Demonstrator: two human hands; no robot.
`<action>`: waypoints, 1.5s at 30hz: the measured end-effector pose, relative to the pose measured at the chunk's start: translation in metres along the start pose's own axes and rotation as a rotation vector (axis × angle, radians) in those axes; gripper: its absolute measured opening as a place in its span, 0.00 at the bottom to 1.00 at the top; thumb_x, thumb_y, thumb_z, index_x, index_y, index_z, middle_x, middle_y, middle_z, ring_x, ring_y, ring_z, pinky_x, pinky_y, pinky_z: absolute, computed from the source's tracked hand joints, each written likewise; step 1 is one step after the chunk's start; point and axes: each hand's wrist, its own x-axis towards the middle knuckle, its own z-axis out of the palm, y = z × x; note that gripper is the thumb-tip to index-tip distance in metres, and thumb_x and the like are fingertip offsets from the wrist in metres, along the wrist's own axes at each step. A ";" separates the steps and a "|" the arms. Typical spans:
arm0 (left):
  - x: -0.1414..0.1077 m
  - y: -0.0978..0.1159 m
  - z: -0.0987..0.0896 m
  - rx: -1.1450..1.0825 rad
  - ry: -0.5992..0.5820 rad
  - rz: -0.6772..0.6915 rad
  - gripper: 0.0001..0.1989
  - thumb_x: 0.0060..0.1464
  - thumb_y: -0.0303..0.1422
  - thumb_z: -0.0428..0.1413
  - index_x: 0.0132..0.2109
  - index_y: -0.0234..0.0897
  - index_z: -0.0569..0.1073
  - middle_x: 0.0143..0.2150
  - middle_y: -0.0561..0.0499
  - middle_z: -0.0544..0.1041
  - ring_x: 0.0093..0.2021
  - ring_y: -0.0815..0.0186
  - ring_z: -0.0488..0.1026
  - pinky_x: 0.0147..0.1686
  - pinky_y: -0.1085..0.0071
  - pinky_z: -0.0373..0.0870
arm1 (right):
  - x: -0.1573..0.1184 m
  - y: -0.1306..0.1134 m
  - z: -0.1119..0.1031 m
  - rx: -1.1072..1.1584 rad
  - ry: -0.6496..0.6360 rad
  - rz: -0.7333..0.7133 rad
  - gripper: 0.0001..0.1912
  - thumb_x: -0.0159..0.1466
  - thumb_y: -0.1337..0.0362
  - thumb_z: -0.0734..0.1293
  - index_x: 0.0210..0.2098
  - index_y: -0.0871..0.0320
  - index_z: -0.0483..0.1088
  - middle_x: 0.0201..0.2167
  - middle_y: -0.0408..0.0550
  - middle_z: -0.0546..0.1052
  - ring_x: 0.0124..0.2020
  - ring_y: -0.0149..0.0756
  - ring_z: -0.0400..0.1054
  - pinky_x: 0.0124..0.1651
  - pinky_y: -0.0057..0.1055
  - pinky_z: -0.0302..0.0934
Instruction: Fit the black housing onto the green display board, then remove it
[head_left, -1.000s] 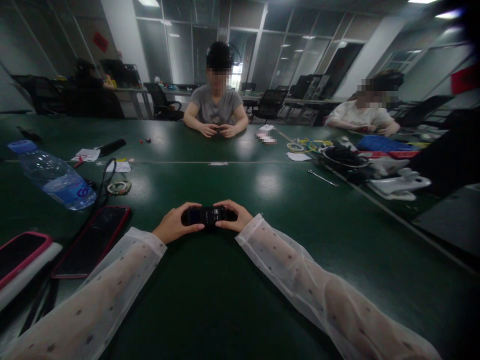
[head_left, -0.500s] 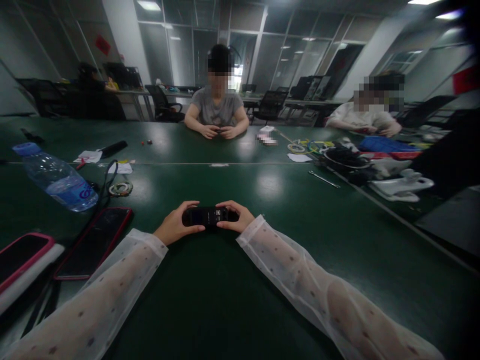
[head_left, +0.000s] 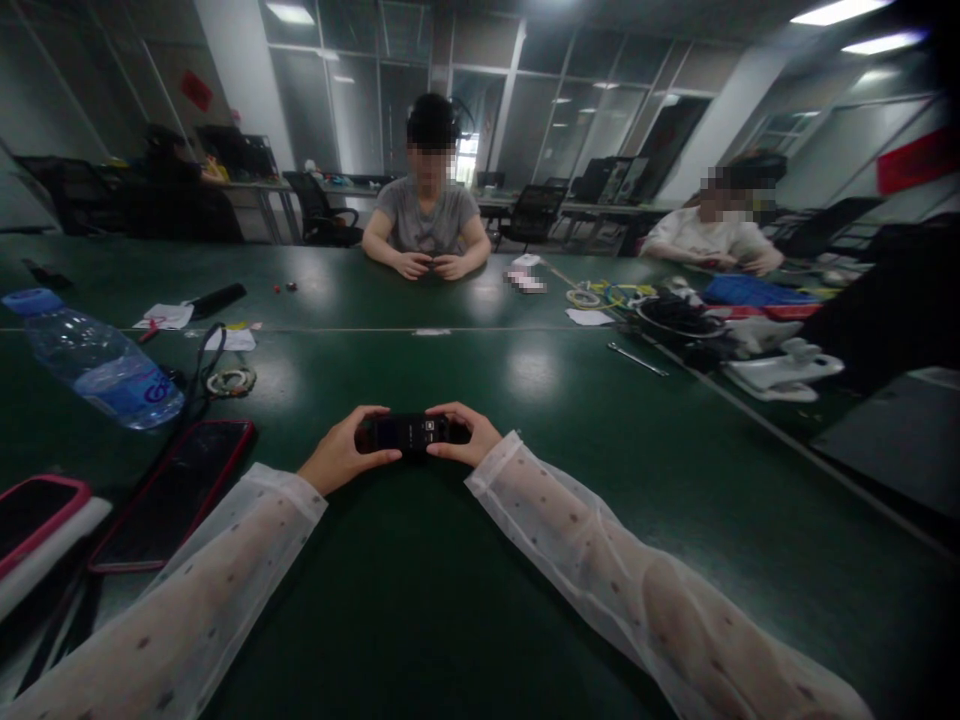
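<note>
A small black device with white markings lies level just above or on the green table; I cannot tell which. My left hand grips its left end between fingers and thumb. Its right end is held the same way by my right hand. Sheer white dotted sleeves cover both forearms. Left of my left hand lies a dark phone with a red edge, and beyond it a pink-edged phone.
A water bottle lies tilted at the left, near a bracelet. A wrench and a white clamp-like tool are at the right. One person sits opposite, another at the back right.
The whole view has shifted slightly, so most things appear a little further left. Both hands keep their hold on the black device.
</note>
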 end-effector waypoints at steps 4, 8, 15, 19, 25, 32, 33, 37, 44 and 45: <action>0.001 -0.004 0.001 -0.002 0.027 0.006 0.32 0.45 0.41 0.62 0.55 0.42 0.62 0.54 0.44 0.68 0.51 0.54 0.70 0.48 0.54 0.68 | -0.001 -0.002 0.000 -0.014 0.004 0.012 0.29 0.48 0.59 0.74 0.48 0.53 0.65 0.41 0.46 0.73 0.46 0.39 0.68 0.53 0.47 0.57; 0.001 -0.007 0.002 0.001 0.028 -0.013 0.32 0.44 0.42 0.62 0.55 0.40 0.61 0.53 0.43 0.69 0.45 0.56 0.72 0.44 0.55 0.70 | -0.001 -0.003 0.001 0.006 0.016 -0.030 0.29 0.49 0.59 0.74 0.48 0.55 0.65 0.40 0.47 0.74 0.45 0.38 0.68 0.53 0.44 0.58; 0.002 -0.011 0.003 -0.016 0.036 -0.011 0.34 0.44 0.42 0.63 0.55 0.40 0.59 0.54 0.41 0.69 0.46 0.55 0.72 0.44 0.55 0.69 | 0.000 -0.004 0.000 0.044 0.020 -0.005 0.28 0.49 0.59 0.74 0.48 0.54 0.66 0.41 0.47 0.74 0.46 0.38 0.69 0.54 0.45 0.58; 0.001 -0.008 0.002 0.007 0.020 -0.016 0.34 0.44 0.42 0.63 0.56 0.40 0.59 0.54 0.42 0.68 0.43 0.56 0.73 0.41 0.56 0.70 | 0.000 -0.004 -0.001 0.057 0.022 -0.002 0.29 0.49 0.58 0.74 0.48 0.55 0.66 0.42 0.48 0.74 0.47 0.38 0.69 0.55 0.45 0.58; 0.001 -0.006 0.001 -0.010 0.010 -0.021 0.33 0.44 0.41 0.63 0.55 0.40 0.60 0.54 0.42 0.69 0.42 0.57 0.73 0.40 0.57 0.70 | -0.001 -0.003 0.000 0.045 0.043 0.009 0.29 0.49 0.58 0.74 0.48 0.53 0.66 0.41 0.47 0.74 0.46 0.40 0.69 0.54 0.47 0.58; 0.000 -0.004 0.000 -0.012 -0.005 -0.021 0.33 0.44 0.41 0.63 0.56 0.41 0.60 0.53 0.43 0.69 0.40 0.59 0.73 0.38 0.58 0.71 | -0.001 -0.004 -0.002 0.033 0.024 0.063 0.29 0.49 0.57 0.74 0.49 0.52 0.65 0.42 0.47 0.73 0.48 0.41 0.68 0.54 0.49 0.57; 0.000 -0.004 0.000 -0.010 -0.005 -0.018 0.33 0.44 0.41 0.63 0.56 0.41 0.60 0.53 0.43 0.69 0.39 0.59 0.73 0.38 0.58 0.71 | 0.000 -0.004 -0.002 0.034 0.025 0.068 0.29 0.49 0.57 0.74 0.49 0.51 0.65 0.42 0.47 0.73 0.48 0.41 0.68 0.54 0.50 0.57; 0.001 -0.005 0.000 0.014 0.012 -0.006 0.32 0.44 0.41 0.63 0.55 0.41 0.61 0.51 0.44 0.70 0.39 0.59 0.73 0.39 0.58 0.70 | -0.001 -0.001 -0.001 0.051 0.035 0.028 0.28 0.50 0.57 0.73 0.49 0.51 0.65 0.42 0.46 0.74 0.48 0.40 0.68 0.56 0.49 0.55; 0.001 -0.007 0.000 0.006 0.016 -0.016 0.33 0.44 0.42 0.63 0.55 0.40 0.62 0.48 0.44 0.72 0.38 0.59 0.73 0.38 0.59 0.71 | 0.000 0.004 0.001 0.047 0.041 0.018 0.28 0.50 0.56 0.73 0.49 0.52 0.65 0.41 0.46 0.73 0.47 0.40 0.68 0.54 0.47 0.57; 0.000 -0.007 0.000 0.010 0.015 -0.014 0.33 0.44 0.42 0.63 0.55 0.40 0.62 0.48 0.44 0.72 0.38 0.60 0.73 0.38 0.59 0.71 | 0.000 0.004 0.001 0.041 0.038 0.021 0.28 0.50 0.56 0.73 0.49 0.52 0.65 0.41 0.46 0.73 0.47 0.40 0.68 0.54 0.48 0.57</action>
